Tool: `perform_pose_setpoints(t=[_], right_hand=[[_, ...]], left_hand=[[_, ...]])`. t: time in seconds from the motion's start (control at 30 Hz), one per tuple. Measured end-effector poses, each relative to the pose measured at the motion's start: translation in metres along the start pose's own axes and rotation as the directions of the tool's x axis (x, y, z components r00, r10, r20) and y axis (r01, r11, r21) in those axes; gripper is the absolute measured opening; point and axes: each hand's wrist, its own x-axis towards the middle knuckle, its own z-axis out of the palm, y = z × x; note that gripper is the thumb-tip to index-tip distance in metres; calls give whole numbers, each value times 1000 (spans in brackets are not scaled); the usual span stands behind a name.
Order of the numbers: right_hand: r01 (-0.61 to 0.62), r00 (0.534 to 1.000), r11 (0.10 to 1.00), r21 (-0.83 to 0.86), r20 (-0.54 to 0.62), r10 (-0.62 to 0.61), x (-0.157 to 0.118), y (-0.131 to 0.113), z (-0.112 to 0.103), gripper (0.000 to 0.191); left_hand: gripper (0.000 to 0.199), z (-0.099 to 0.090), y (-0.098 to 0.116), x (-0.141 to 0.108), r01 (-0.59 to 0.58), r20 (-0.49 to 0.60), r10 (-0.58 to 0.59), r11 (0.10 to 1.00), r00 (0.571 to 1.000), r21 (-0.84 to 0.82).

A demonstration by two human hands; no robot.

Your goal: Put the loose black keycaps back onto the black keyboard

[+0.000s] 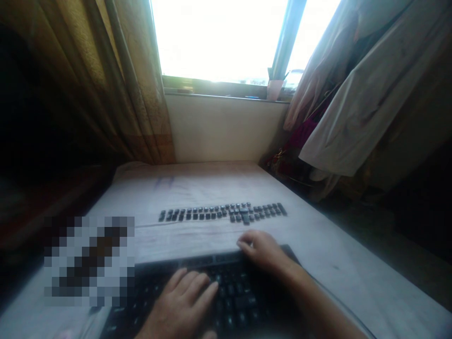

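keyboard (243,299) lies crosswise, right end slightly farther; left fingers (187,292) loosely open over keys (229,306), right fingers (263,247) curled, grip unclear

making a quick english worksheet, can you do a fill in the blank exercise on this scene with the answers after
1. The keyboard under the left hand is ____ in colour.
2. The loose keycaps lie ____ the keyboard and the window.
3. The right hand is by the keyboard's ____ edge, not its near one.

Missing words: black; between; far
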Motion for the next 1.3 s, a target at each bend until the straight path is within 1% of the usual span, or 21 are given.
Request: perform_pose_setpoints(t=[0.13,0.23,0.3,0.43,0.53,0.6,0.67,0.77,0.9,1.03,1.1,1.17,1.23,1.27,1.3], right_hand=[[-27,996,992,-121,-86,17,24,9,-4,23],[-36,994,984,-174,-109,17,42,11,-4,24],[-23,993,978,-209,-116,-2,51,9,-3,26],[17,993,963,-270,-108,-48,60,4,0,26],[30,993,951,-306,-97,-63,63,2,0,25],[33,994,946,-323,-90,-65,65,1,0,25],[33,994,943,-332,-85,-65,66,2,1,25],[35,994,941,-335,-86,-67,67,2,3,25],[44,994,944,-327,-85,-75,68,1,5,24],[53,992,958,-282,-97,-84,62,-3,1,21],[59,991,970,-237,-105,-86,51,-6,-3,21],[77,991,981,-178,-93,-95,34,-11,-6,20],[106,992,990,-96,-55,-112,13,-16,-9,16],[122,992,992,25,-18,-121,2,-19,-10,15],[131,991,985,111,18,-133,-8,-22,-11,14]], left_hand=[[62,-4,1,3,2,-13,-2,1000,1000,9],[63,-6,1,5,-25,-42,26,999,999,40],[63,-6,1,5,-21,-46,23,999,999,45],[62,-4,1,4,2,1,-2,1000,1000,24],[63,-2,2,3,0,-27,1,1000,1000,11],[64,-4,4,3,10,-24,-9,1000,1000,8],[64,-9,7,6,30,-8,-30,1000,1000,-3],[59,-22,11,13,71,15,-70,997,997,-32],[58,-37,12,21,88,106,-82,994,991,-58],[57,-37,12,20,102,121,-91,991,988,-92],[56,-35,13,19,112,114,-101,989,988,-96],[57,-33,14,17,119,111,-109,989,988,-90],[57,-33,14,16,121,117,-111,989,987,-82],[56,-33,15,17,124,121,-113,989,986,-79],[55,-34,15,17,127,118,-117,989,986,-79]])
